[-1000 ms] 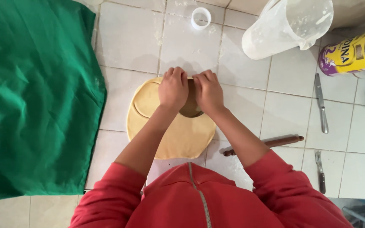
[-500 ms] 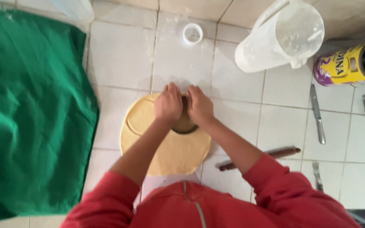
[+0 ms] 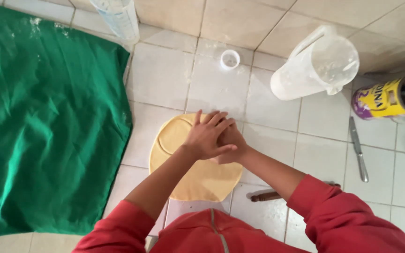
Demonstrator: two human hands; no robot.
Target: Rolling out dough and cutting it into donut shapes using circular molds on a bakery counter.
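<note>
Pressing stacked, the hands (image 3: 216, 138) bear flat on dough (image 3: 198, 173).

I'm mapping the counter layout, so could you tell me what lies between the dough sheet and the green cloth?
Head view: only bare tile between dough sheet and green cloth.

Cylindrical can (image 3: 390, 98) lying on its side at the right edge of the tiled counter, wearing a yellow and purple label, sitting just right of a clear plastic jug (image 3: 317, 65), its open end facing right, partly cropped by the frame
</note>
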